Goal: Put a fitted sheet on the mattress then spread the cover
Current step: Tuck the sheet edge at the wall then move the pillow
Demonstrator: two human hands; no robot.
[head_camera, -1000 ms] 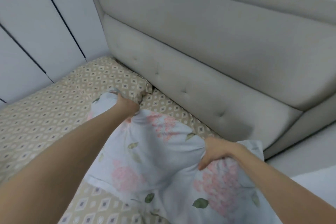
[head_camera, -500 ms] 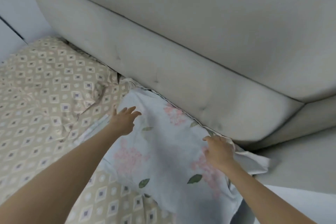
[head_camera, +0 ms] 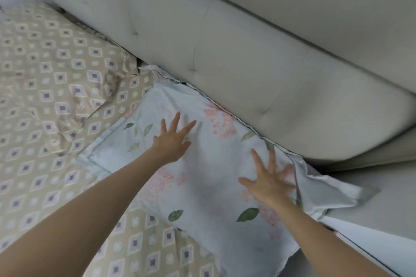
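This is looking like a bedroom in a home. A wide padded headboard (head_camera: 236,69) in pale grey fabric, tufted with stitched dimples, is running across the upper part of the view. Below it a beige fitted sheet (head_camera: 33,175) with a diamond print is covering the bed. A matching pillow (head_camera: 58,69) in the same print is lying at the headboard's foot, and beside it a floral pillow (head_camera: 202,191) in pale blue is resting against the headboard.

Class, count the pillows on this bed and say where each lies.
2. The floral pillow lies against the headboard, under the left hand and right hand. The beige patterned pillow lies to its left, also against the headboard. Others may be hidden.
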